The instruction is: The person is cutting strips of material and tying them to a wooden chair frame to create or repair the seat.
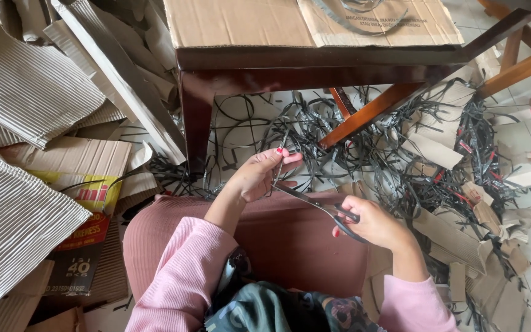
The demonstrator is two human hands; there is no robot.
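One pr scissors in right hand, tips pointing upper-left.

- Sat at 6 o'clock, lap and knees pointing toward 12.
- Left hand lay just above centre, pinching a thin strip; right hand at 4 o'clock of it, on the scissors, blades reaching between the two hands.
- Wooden table stood at 12 o'clock, flat cardboard sheets on top, one leg down at 11.
- Tangle of cut strips lay under and beyond the table, spreading toward 2 and 3 o'clock.
- Corrugated cardboard stacks lay at 9 to 10 o'clock, printed boxes at 8.
- Cardboard scraps lay at 4 o'clock.
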